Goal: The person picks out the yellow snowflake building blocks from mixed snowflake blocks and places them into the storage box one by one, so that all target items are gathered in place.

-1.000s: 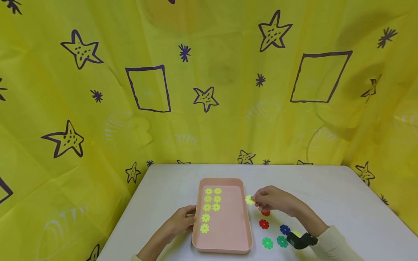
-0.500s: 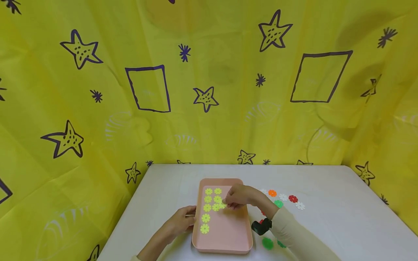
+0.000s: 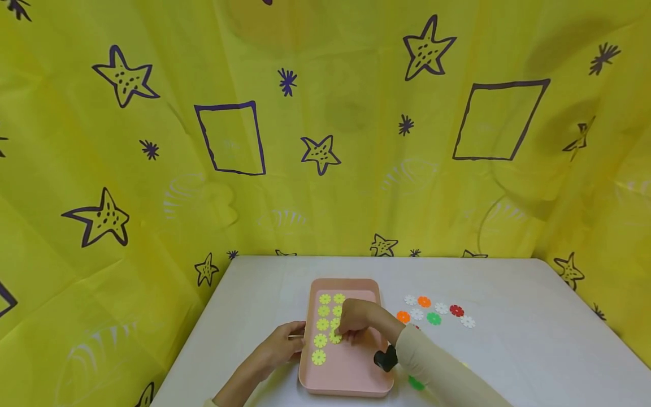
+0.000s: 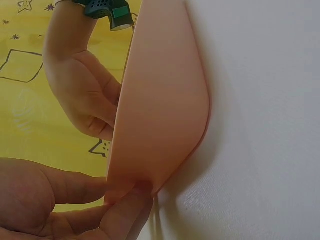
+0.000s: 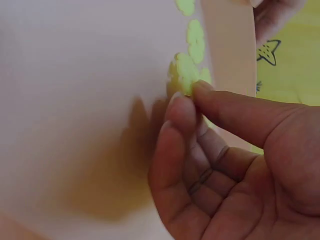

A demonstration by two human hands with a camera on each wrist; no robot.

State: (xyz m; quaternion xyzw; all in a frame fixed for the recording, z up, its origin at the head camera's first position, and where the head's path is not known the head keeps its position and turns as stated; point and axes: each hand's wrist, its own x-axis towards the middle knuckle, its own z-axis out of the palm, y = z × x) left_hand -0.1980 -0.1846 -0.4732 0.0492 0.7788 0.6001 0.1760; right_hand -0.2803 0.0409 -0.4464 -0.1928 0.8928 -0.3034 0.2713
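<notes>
My right hand [image 3: 354, 317] is over the pink tray [image 3: 356, 380] and pinches a yellow notched flower disc [image 5: 183, 71] between thumb and fingertips, just above the tray floor. In the head view this disc is low in the second column. Beside it, several more yellow flower discs [image 3: 319, 356] lie flat in two columns along the tray's left side. My left hand [image 3: 282, 342] holds the tray's left side wall. In the left wrist view, its thumb is at the rim and its fingers [image 4: 131, 212] lie against the outer wall.
On the white table [image 3: 264, 282], loose flower discs lie right of the tray, among them an orange disc [image 3: 424, 302], a green disc [image 3: 434, 318], a dark red disc [image 3: 456, 310] and several white ones. My right forearm covers others. A yellow curtain [image 3: 356, 215] hangs behind.
My right hand has carried the yellow disc from right of the tray leftward over it, then down to the second column. The left hand and tray have stayed in place.
</notes>
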